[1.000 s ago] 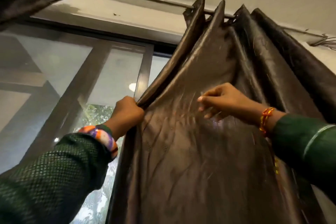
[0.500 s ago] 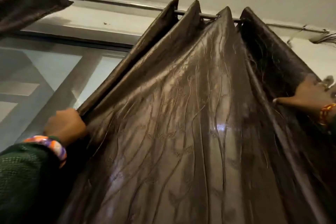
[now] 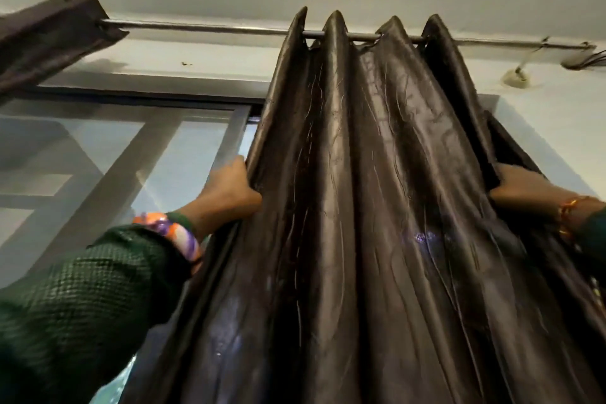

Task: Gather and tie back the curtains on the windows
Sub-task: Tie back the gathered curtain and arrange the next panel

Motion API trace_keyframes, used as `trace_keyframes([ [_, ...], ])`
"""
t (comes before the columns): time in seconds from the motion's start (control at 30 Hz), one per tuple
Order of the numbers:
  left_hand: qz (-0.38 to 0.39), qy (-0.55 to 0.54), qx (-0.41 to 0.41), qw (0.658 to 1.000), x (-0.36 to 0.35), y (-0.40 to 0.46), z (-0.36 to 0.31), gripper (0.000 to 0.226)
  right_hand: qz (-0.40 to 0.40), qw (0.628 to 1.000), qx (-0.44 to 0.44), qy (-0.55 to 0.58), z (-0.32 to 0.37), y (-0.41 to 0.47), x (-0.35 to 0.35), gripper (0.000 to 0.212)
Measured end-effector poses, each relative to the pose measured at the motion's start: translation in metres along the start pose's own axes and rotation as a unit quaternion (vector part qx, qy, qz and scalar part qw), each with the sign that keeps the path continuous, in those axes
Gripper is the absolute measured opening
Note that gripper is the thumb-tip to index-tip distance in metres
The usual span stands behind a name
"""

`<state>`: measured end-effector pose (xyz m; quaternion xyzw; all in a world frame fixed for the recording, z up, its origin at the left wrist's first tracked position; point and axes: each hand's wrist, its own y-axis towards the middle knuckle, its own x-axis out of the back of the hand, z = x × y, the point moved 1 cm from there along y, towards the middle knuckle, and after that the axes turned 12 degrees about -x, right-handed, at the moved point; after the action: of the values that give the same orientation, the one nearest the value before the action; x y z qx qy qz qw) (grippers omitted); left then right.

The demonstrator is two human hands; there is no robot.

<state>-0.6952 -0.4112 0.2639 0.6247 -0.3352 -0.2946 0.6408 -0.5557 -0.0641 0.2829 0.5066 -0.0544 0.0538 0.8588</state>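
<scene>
Green sleeves (image 3: 82, 298) (bangles (image 3: 177, 233) too)

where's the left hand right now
In the head view the left hand is left of centre, gripping the left edge of the dark brown curtain, in front of the window frame and well below the curtain rod.

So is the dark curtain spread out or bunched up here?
Bunched up, not yet tied. The curtain hangs in tight folds between the left hand and right hand, leaving window bare.
</scene>
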Motion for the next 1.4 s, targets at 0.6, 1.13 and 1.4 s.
trace_keyframes([
  [0.6, 0.043, 0.194, -0.088, 0.976, 0.094, 0.015, 0.086, 0.072, 0.071, 0.977, 0.179, 0.089, 0.270, -0.110, -0.094, 0.038],
  [1.13, 0.033, 0.217, -0.065, 0.973, 0.196, -0.005, 0.190, 0.073, 0.087, 0.971, 0.169, 0.144, 0.413, -0.189, -0.156, 0.032],
  [1.4, 0.044, 0.160, -0.118, 0.979, 0.175, -0.005, 0.163, 0.069, 0.034, 0.993, 0.073, 0.091, 0.374, -0.195, -0.150, 0.063],
])
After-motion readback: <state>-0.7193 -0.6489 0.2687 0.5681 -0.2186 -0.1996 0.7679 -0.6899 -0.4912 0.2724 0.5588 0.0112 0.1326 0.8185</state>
